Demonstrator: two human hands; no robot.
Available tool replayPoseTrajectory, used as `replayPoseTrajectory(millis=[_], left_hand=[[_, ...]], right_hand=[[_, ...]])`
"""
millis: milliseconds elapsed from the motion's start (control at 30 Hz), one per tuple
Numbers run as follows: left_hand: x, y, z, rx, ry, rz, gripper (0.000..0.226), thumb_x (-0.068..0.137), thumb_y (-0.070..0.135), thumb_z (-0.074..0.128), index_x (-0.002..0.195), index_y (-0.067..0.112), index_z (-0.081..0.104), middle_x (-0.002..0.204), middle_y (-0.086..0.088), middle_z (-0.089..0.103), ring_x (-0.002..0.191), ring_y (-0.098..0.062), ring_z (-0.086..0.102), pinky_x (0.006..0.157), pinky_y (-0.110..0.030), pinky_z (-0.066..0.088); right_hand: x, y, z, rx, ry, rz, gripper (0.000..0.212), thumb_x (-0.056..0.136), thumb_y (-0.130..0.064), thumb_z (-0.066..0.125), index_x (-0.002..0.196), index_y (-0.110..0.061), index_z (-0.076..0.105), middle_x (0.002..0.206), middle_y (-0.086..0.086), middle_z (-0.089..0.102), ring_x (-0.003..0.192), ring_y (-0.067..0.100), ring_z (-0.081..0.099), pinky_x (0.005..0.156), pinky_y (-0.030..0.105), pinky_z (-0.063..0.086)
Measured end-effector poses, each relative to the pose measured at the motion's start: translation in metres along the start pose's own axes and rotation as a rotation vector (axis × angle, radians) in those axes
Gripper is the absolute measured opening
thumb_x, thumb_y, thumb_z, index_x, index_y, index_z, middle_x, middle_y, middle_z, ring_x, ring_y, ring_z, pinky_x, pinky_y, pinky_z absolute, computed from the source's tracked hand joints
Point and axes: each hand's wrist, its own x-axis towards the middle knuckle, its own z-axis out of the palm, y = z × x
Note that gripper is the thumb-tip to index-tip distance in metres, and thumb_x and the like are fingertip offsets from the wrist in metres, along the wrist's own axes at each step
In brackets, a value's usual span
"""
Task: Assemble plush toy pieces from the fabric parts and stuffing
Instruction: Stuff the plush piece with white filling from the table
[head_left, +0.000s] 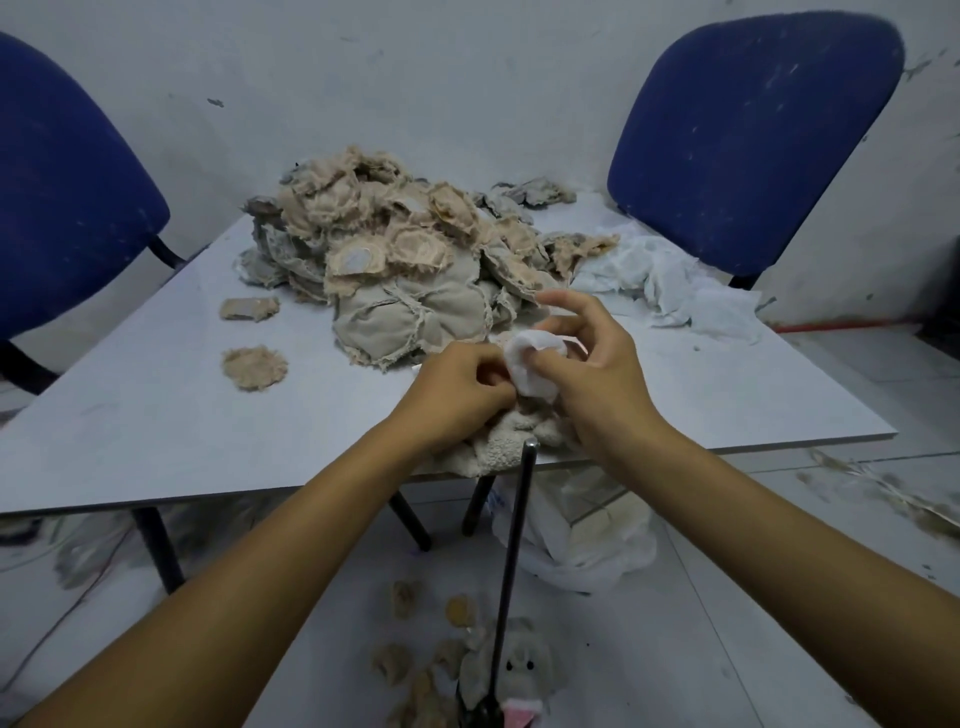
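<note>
On the floor nearest the camera, a finished plush animal toy (519, 675) with a pink mouth lies among loose tan fabric scraps (410, 670), with a thin black rod (514, 561) rising past it to the table edge. Above, two bare forearms reach over the near edge of a pale grey table (156, 415). The left hand (457, 395) has its fingers curled in, pinching the edge of a cream fleece plush piece (498, 452) that hangs over the table edge below both hands. The right hand (592, 374) holds a wad of white stuffing (535, 364) between thumb and fingers at the piece's opening, its index finger lifted free; how far the wad sits inside the fabric is hard to tell, since the hands cover the seam. Under the table, a translucent plastic bag (582, 540) sags on the floor. To the left on the tabletop lie two single round furry patches (254, 368), apart from the rest. Behind the hands rises a heap of tan and grey cut fabric parts (395, 254) with frayed edges, and to its right a crumpled sheet of white wadding (670, 286). Two blue upholstered chairs (753, 140) stand at the table's far corners against a scuffed white wall (415, 78).
</note>
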Motion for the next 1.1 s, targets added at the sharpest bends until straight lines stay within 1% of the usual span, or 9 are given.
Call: replayPoseTrajectory(millis=[133,333,433,533,633,733,833,933,1100], left_hand=[[-0.003,-0.002,0.002,-0.084,0.033,-0.031,0.011,0.083,0.016,0.067,0.082,0.024,0.074,0.071,0.000,0.071,0.065,-0.014,0.066,0.062,-0.031,0.052],[0.001,-0.005,0.006,-0.173,0.063,-0.122,0.012,0.087,0.010,0.062,0.078,0.015,0.068,0.065,-0.007,0.069,0.052,-0.012,0.058,0.058,-0.034,0.054],[0.003,-0.007,0.010,-0.153,0.094,-0.112,0.014,0.089,0.014,0.063,0.076,0.018,0.067,0.062,-0.003,0.068,0.052,-0.009,0.057,0.058,-0.034,0.054],[0.006,-0.008,0.013,-0.122,0.123,-0.110,0.015,0.089,0.020,0.064,0.074,0.023,0.064,0.059,0.003,0.064,0.051,-0.008,0.056,0.057,-0.029,0.049],[0.006,-0.008,0.014,-0.110,0.118,-0.104,0.012,0.089,0.021,0.065,0.077,0.021,0.065,0.059,0.005,0.064,0.052,-0.008,0.056,0.056,-0.028,0.049],[0.006,-0.007,0.014,-0.093,0.115,-0.093,0.011,0.089,0.021,0.065,0.078,0.021,0.065,0.062,0.005,0.064,0.056,-0.010,0.055,0.060,-0.030,0.048],[0.004,-0.006,0.014,-0.144,0.128,-0.103,0.011,0.088,0.018,0.066,0.077,0.020,0.066,0.061,0.005,0.063,0.054,-0.012,0.054,0.057,-0.031,0.048],[0.002,-0.005,0.011,-0.218,0.120,-0.131,0.006,0.088,0.012,0.065,0.083,0.013,0.068,0.061,0.002,0.064,0.052,-0.011,0.056,0.056,-0.031,0.052],[0.002,-0.002,0.004,-0.382,0.045,-0.196,0.004,0.092,0.006,0.064,0.095,0.005,0.066,0.063,-0.001,0.061,0.048,-0.008,0.055,0.050,-0.021,0.048]], right_hand=[[0.002,0.003,-0.001,-0.120,-0.028,-0.032,0.040,0.090,0.002,0.053,0.113,-0.030,0.060,0.103,0.001,0.065,0.086,0.012,0.067,0.063,0.022,0.053],[0.004,0.017,-0.006,-0.279,0.116,0.035,0.022,0.101,-0.016,0.047,0.110,-0.034,0.058,0.101,0.002,0.064,0.076,0.013,0.059,0.057,0.024,0.044],[0.010,0.005,-0.002,0.206,0.271,0.455,0.016,0.106,-0.018,0.043,0.111,-0.027,0.055,0.123,0.015,0.056,0.097,0.032,0.066,0.061,0.037,0.060],[0.015,-0.010,-0.012,0.661,0.203,0.703,0.025,0.102,-0.026,0.054,0.119,-0.008,0.052,0.125,0.026,0.056,0.087,0.036,0.069,0.049,0.034,0.059],[0.016,-0.012,-0.019,0.398,0.028,0.530,0.036,0.090,-0.007,0.070,0.123,0.001,0.058,0.121,0.025,0.061,0.095,0.029,0.071,0.064,0.028,0.061],[0.015,-0.007,-0.021,-0.002,-0.024,0.312,0.054,0.079,0.009,0.074,0.127,-0.012,0.058,0.125,0.019,0.059,0.112,0.034,0.064,0.093,0.047,0.057],[0.010,-0.003,-0.019,-0.072,-0.061,0.242,0.059,0.079,0.003,0.077,0.126,-0.025,0.056,0.118,0.015,0.062,0.100,0.032,0.069,0.082,0.049,0.060],[0.005,0.007,-0.016,-0.216,-0.050,0.095,0.041,0.080,-0.009,0.080,0.112,-0.025,0.061,0.104,0.004,0.066,0.088,0.025,0.071,0.073,0.044,0.060],[-0.009,0.024,-0.008,-0.439,0.037,-0.153,0.029,0.078,-0.024,0.082,0.098,-0.029,0.061,0.087,-0.019,0.066,0.082,-0.011,0.060,0.065,0.006,0.041]])
